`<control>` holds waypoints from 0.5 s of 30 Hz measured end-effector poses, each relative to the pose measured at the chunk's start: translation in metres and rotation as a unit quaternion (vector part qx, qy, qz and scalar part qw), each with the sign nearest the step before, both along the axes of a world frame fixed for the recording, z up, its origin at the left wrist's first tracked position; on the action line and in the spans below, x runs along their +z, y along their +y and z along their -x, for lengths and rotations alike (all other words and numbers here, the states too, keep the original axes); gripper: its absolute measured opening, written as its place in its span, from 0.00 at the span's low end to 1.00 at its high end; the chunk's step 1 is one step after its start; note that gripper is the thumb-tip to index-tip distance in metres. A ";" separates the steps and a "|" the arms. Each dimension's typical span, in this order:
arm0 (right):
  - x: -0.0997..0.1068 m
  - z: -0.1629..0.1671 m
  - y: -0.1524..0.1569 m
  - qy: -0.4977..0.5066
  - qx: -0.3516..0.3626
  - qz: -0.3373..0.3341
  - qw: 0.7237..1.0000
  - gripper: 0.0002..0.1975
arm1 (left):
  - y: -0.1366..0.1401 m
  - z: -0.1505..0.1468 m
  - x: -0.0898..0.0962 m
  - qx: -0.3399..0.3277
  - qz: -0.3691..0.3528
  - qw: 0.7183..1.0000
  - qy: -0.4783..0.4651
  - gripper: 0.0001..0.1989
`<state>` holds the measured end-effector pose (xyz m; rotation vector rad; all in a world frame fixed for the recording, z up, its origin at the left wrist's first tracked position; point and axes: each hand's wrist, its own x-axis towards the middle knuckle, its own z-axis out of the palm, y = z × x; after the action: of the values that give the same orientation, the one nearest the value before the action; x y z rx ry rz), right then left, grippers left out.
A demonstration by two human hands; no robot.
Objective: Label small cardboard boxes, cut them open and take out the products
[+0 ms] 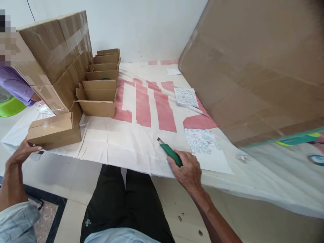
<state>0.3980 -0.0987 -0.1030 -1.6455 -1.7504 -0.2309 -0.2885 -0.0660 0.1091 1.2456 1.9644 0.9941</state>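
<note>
My right hand (188, 168) is wrapped round a green-handled box cutter (171, 154) above the front part of the cloth-covered table. Its tip points away and to the left. At the table's left front edge, my left hand (25, 152) grips the near left corner of a small cardboard box (54, 133), with the thumb along its side and the other fingers partly hidden. That box appears closed on the side facing up. Just behind it stands an open cardboard box (98, 108) with raised flaps, first in a row of several similar boxes.
Large taped cartons (53, 50) are stacked at the left, and a big carton (253, 67) stands on the right. Sheets with drawn marks (202, 143) lie on the red-and-white cloth (144, 148). Past the left stack, another person's purple sleeve (15, 86) shows beside a green basin (11, 107).
</note>
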 end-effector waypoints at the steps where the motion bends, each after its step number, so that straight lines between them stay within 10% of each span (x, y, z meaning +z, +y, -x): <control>1: 0.000 0.000 0.000 -0.001 0.004 -0.004 1.000 0.17 | 0.001 0.000 -0.002 0.008 0.009 1.000 0.009 0.73; 15: 0.005 0.006 0.004 -0.001 -0.021 0.015 1.000 0.16 | 0.022 0.001 -0.006 -0.033 -0.094 0.990 0.098 0.69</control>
<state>0.3925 -0.0946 -0.0976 -1.7044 -1.7306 -0.2277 -0.2896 -0.0441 0.1031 1.5535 1.9968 1.0795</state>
